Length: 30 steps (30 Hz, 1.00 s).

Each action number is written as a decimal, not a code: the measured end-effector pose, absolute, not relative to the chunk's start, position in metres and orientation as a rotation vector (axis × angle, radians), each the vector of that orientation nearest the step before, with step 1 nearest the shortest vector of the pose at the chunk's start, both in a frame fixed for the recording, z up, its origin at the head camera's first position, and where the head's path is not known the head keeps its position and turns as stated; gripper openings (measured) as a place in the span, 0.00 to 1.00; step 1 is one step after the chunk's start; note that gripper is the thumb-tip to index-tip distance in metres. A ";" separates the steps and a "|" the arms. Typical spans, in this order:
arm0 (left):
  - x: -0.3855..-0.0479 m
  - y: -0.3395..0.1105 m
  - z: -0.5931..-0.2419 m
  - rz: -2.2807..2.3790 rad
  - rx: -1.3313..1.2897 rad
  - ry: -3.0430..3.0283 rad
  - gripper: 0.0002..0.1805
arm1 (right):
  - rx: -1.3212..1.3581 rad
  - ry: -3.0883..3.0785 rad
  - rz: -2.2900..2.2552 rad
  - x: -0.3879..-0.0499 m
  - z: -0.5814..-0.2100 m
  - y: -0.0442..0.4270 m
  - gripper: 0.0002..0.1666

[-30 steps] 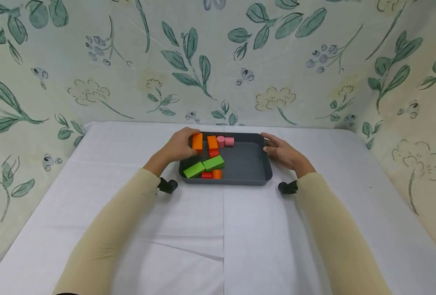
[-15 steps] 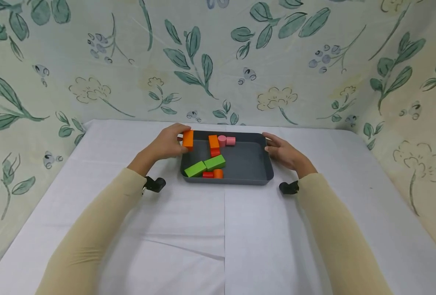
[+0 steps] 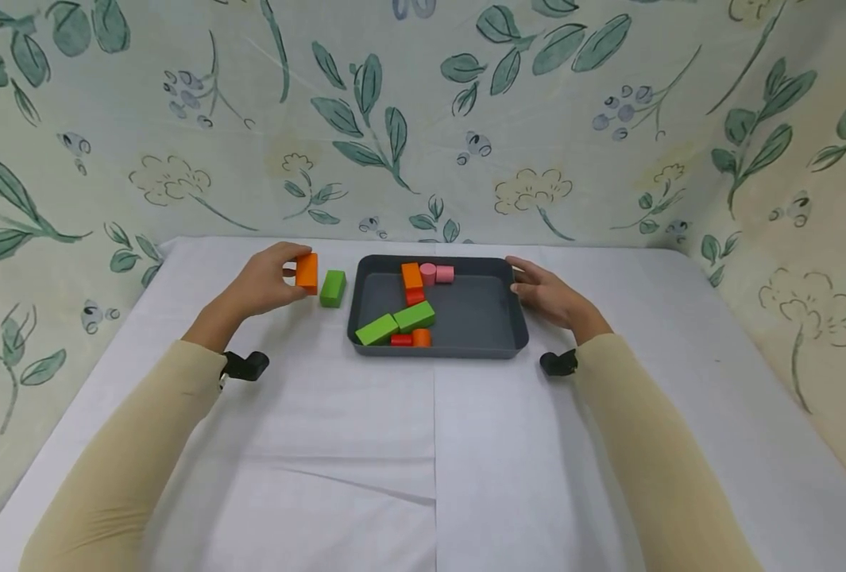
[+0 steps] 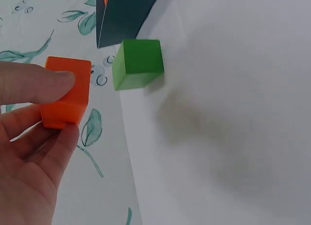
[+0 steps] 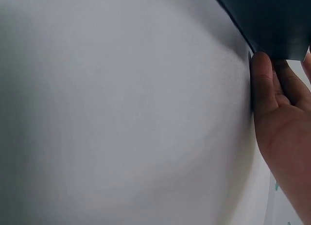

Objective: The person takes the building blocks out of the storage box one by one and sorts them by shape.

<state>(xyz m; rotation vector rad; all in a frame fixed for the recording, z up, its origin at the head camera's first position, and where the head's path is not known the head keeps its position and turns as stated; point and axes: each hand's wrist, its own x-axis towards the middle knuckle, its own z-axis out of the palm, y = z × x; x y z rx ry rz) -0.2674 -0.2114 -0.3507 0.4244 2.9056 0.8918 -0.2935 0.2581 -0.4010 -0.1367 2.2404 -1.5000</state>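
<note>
Left of the tray, my left hand (image 3: 261, 282) pinches an orange block (image 4: 73, 89) between thumb and fingers, held above the white cloth. A green block (image 3: 333, 288) lies on the cloth between that hand and the tray. My right hand (image 3: 551, 296) touches the right side of the dark grey tray (image 3: 476, 352) with fairly straight fingers. In the tray's left half lie two green blocks (image 3: 395, 322), an orange block (image 3: 411, 276) with a red piece (image 3: 415, 298) by it, two pink cylinders (image 3: 436, 274), a red cylinder (image 3: 402, 340) and an orange cylinder (image 3: 421, 338).
The white cloth (image 3: 365, 429) covers the table beneath everything. Behind the table hangs a leaf-patterned curtain (image 3: 251, 143), which continues along both sides. Each wrist carries a small black camera mount (image 3: 245, 365).
My left hand has carried the orange block out over the tray's left side and further left. The green block it hid on the cloth is now visible. My right hand has stayed put.
</note>
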 end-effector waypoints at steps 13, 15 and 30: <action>-0.282 -0.239 -0.368 0.949 0.205 2.795 0.39 | -0.106 2.227 -1.499 -0.297 -0.400 0.258 0.42; -0.283 -0.241 -0.369 0.949 0.193 2.794 0.40 | -0.111 2.220 -1.500 -0.297 -0.400 0.257 0.42; -0.291 -0.234 -0.385 0.994 0.108 2.712 0.40 | -0.124 2.245 -1.481 -0.293 -0.399 0.256 0.42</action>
